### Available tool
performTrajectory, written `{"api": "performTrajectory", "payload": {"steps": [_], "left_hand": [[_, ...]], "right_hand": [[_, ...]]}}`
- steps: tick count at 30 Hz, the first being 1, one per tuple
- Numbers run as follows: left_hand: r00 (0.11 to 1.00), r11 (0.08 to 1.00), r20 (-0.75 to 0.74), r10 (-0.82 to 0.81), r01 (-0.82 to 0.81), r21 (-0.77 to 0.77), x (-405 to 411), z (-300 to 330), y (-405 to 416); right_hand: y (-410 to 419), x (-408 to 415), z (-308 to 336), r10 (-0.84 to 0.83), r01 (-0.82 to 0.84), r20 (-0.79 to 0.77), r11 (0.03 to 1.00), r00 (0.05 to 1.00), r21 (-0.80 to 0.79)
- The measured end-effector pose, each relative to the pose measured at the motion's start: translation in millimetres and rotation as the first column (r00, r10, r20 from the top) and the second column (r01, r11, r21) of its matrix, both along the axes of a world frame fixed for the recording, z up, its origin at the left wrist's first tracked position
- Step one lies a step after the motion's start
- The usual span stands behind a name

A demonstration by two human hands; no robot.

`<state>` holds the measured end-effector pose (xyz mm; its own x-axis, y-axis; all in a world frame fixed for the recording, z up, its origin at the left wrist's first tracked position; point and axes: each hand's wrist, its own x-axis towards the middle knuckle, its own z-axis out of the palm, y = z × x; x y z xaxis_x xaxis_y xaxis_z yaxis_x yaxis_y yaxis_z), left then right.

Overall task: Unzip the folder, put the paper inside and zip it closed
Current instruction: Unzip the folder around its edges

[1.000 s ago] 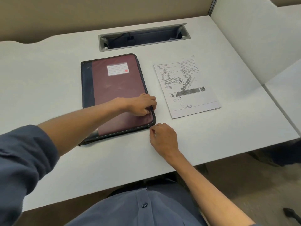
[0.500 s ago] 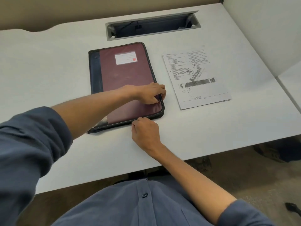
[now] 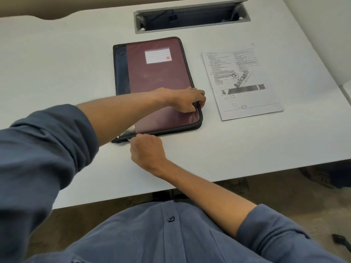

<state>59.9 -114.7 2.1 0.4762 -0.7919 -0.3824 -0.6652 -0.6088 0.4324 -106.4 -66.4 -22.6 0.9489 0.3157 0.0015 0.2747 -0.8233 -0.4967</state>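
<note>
1. Your right hand (image 3: 147,149) sits at the near edge of the folder (image 3: 157,82), close to its near-left corner, fingers curled and pinching at the zip line there; the puller itself is hidden under your fingertips.
2. Your left hand (image 3: 187,100) reaches across the cover and grips the folder's right edge, thumb on top and fingers curled over the zip band, just up from the rounded near-right corner.
3. The folder lies flat on the table (image 3: 57,73), a maroon rectangle with a dark spine strip down its left side, stitched black edging and a white label (image 3: 158,56) near the far end.
4. The paper (image 3: 241,80), a thin printed stack, lies flat just to the right of the folder, apart from it, with bare tabletop on its near and right sides.
5. Beyond the folder a long slot (image 3: 191,15) with a grey rim is cut into the table.
6. The table's near edge runs just behind your right wrist; bare tabletop stretches away to the folder's left.
</note>
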Motion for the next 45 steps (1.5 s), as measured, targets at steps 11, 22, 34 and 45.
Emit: {"api": "performTrajectory", "payload": {"steps": [11,22,34,45], "left_hand": [[1.000,0.998,0.019,0.016,-0.015,-0.058,-3,-4,4],[0.876,0.935,0.329,0.352,-0.348,-0.072,-19,-25,92],[0.444,0.467,0.145,0.884,-0.846,-0.258,-44,-50,165],[0.499,0.499,0.063,0.864,-0.833,-0.242,-58,-48,157]], "right_hand": [[42,-10,-2,0.032,-0.033,0.037,0.999,0.999,0.007],[-22,7,6,0.003,-0.023,0.104,0.981,0.995,0.190],[-146,65,-13,-0.600,0.599,-0.018,0.800,0.800,-0.018],[-157,44,-3,-0.658,0.710,-0.280,0.594,0.699,0.377]]}}
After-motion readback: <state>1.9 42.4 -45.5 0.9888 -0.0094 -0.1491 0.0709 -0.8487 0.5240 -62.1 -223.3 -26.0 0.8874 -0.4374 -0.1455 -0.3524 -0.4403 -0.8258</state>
